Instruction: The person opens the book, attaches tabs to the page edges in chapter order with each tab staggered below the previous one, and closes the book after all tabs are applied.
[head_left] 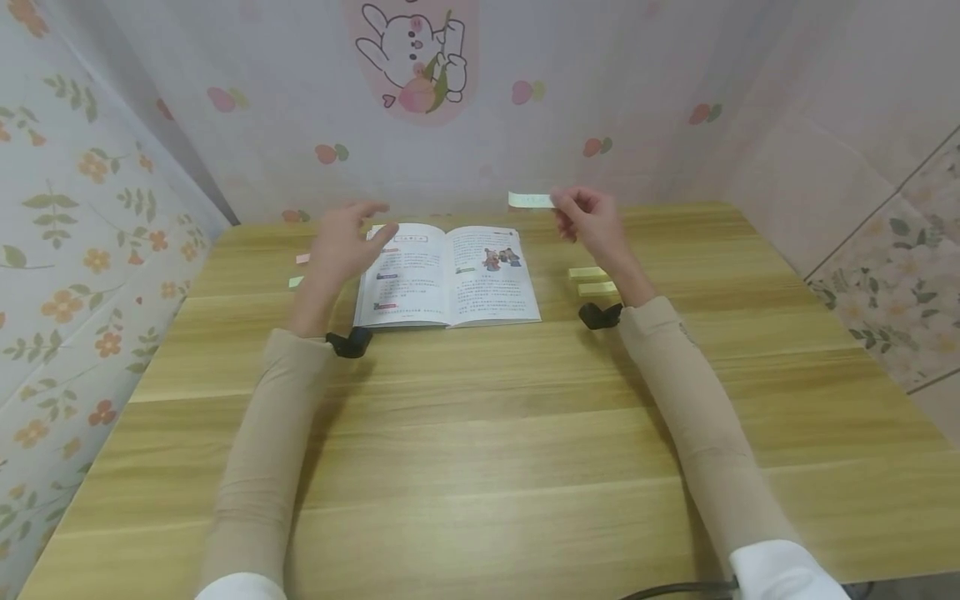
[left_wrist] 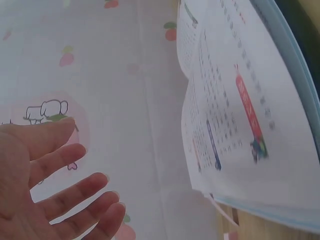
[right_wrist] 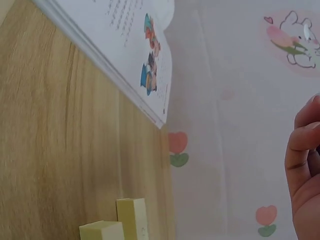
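Note:
An open book (head_left: 483,287) with printed text and small pictures lies on the table. Above its left page hovers my left hand (head_left: 343,246), fingers spread and holding nothing; the left wrist view shows the same hand (left_wrist: 60,185) apart from the pages. My right hand (head_left: 592,221), raised beyond the book's right side, pinches one end of a pale green paper strip (head_left: 529,200), like a sticky note. In the right wrist view only part of that hand (right_wrist: 305,170) shows, and the strip is out of sight.
Two yellow sticky-note pads (head_left: 596,289) lie right of the book, below my right forearm. A pink pad (head_left: 302,258) and a green pad (head_left: 296,282) sit left of it, partly behind my left hand. A patterned curtain (head_left: 487,117) hangs behind the wooden table (head_left: 480,433).

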